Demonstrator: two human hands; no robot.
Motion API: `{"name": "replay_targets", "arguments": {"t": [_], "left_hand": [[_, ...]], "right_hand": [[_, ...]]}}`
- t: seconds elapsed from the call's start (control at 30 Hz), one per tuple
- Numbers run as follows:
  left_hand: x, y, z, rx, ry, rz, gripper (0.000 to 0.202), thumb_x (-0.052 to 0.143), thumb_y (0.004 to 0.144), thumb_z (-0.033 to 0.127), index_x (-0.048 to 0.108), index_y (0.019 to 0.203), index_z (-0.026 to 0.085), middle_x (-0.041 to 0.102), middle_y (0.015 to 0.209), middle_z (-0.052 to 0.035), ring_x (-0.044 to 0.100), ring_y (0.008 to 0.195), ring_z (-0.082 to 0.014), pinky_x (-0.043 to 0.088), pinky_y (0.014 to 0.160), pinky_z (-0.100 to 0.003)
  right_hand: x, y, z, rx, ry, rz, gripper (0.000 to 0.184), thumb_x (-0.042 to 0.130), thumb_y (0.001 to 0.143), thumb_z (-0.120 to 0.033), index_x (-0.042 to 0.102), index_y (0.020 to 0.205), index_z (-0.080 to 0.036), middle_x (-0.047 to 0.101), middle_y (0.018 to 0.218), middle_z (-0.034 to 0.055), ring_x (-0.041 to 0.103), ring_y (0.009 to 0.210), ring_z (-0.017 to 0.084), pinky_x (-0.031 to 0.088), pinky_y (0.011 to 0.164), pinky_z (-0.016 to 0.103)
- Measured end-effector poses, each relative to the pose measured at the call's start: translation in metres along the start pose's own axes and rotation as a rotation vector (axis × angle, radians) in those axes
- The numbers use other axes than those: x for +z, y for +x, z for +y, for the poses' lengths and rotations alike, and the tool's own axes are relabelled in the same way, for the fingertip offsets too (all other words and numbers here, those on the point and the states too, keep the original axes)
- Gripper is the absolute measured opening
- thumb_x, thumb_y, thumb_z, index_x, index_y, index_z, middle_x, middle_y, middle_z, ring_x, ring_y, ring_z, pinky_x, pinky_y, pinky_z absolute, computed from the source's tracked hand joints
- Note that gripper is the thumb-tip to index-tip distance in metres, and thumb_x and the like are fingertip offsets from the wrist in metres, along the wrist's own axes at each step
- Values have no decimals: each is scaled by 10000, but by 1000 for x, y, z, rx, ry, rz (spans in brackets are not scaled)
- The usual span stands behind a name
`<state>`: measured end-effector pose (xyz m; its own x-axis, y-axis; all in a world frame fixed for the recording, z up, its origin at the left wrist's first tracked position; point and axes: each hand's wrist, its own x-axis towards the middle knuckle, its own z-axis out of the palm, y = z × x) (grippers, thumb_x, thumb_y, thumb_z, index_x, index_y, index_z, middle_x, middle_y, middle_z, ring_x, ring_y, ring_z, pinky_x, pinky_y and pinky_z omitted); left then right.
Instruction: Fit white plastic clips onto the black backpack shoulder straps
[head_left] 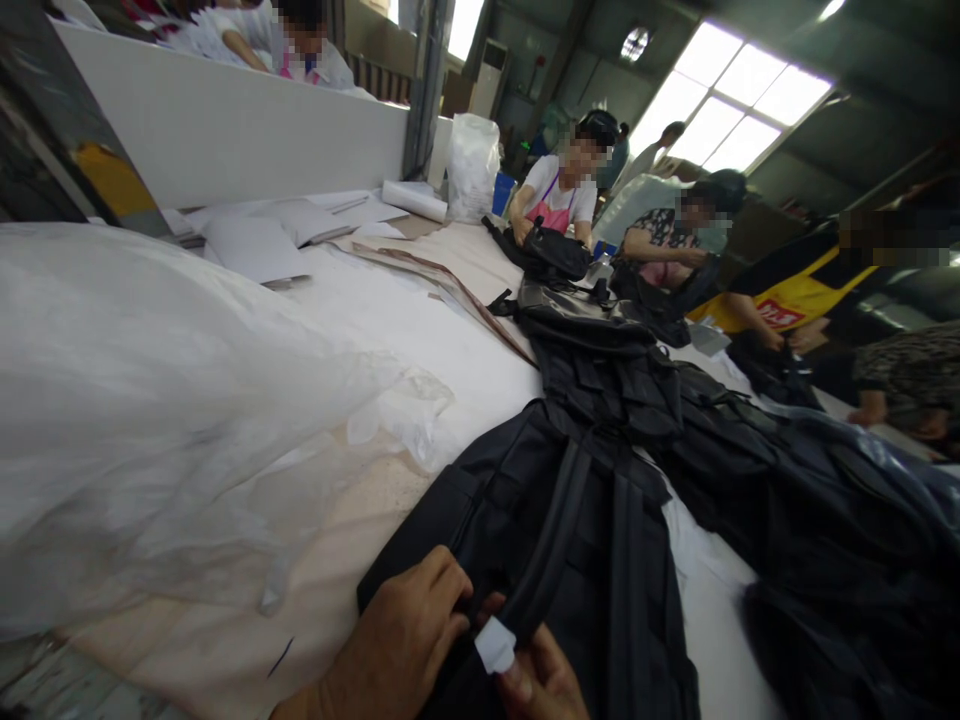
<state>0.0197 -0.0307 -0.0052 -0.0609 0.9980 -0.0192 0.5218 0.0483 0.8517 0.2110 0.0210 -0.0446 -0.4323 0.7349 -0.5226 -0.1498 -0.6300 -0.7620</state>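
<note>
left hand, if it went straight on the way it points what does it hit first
Likely the nearer shoulder strap of the black backpack, just ahead of the left hand, though depth is unclear.

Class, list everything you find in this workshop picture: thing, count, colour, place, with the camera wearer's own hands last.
backpack: one, black, bottom centre
tag-like piece: one, white, over the backpack
other bags: several, exact count unclear, black, centre to right
table: one, pale covering, foreground
plastic sheeting: count unclear, translucent white, left
paper sheets: several, white, beyond the sheeting
roll: one, white, upper centre
plastic bag: one, translucent white, right of the roll
panel: one, white, upper left
windows: at least two, bright, top
co-workers: at least five, mixed clothing, across the background
left hand: one, bare, at the backpack
right hand: one, bare, pinching the tag-like piece
</note>
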Motion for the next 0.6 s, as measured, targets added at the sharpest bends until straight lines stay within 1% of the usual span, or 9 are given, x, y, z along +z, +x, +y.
{"name": "replay_targets", "arguments": {"t": [0.1, 0.2, 0.3, 0.4, 0.53, 0.6], "left_hand": [[-8, -2, 1, 30, -28, -30, 336, 377, 826, -9, 528, 1021, 219, 539, 1030, -28, 535, 955, -164, 424, 829, -274], [-15, -1, 2, 22, -93, -64, 402, 344, 798, -38, 526, 1051, 215, 550, 1025, -26, 537, 936, -147, 420, 836, -259], [-21, 0, 2, -22, -117, -98, 435, 389, 717, -55, 544, 1010, 226, 566, 969, 3, 538, 882, -136, 414, 792, -247], [-23, 1, 0, -60, -141, -110, 435, 424, 656, -52, 556, 950, 240, 569, 917, 35, 530, 847, -123, 399, 753, -238], [-26, 0, -1, -44, -181, -115, 421, 442, 664, -41, 545, 955, 245, 567, 929, 41, 528, 871, -116, 387, 762, -233], [-27, 0, -1, -33, -181, -120, 388, 442, 699, -29, 542, 958, 242, 566, 927, 36, 530, 864, -117, 387, 763, -237]], "right_hand": [[-1, 0, 0, -12, -5, -28, 556, 867, 551, -376, 688, 1057, -229, 704, 1026, 116, 628, 1021, 314, 452, 940, 463], [-1, -1, -2, -9, 4, -25, 547, 863, 559, -365, 690, 1058, -224, 698, 1048, 120, 613, 1057, 316, 434, 965, 461], [0, -3, -4, 3, 7, -22, 555, 864, 553, -365, 689, 1059, -218, 694, 1062, 120, 599, 1082, 317, 419, 982, 459], [0, -4, -6, -5, 8, -48, 532, 850, 578, -359, 686, 1063, -215, 695, 1058, 112, 606, 1063, 309, 435, 963, 447], [0, -5, -6, -28, 33, -78, 498, 842, 595, -332, 688, 1046, -190, 708, 998, 103, 632, 983, 285, 468, 905, 412], [1, -5, -7, -33, 42, -82, 487, 843, 595, -334, 692, 1035, -190, 710, 983, 98, 636, 961, 274, 469, 895, 398]]}}
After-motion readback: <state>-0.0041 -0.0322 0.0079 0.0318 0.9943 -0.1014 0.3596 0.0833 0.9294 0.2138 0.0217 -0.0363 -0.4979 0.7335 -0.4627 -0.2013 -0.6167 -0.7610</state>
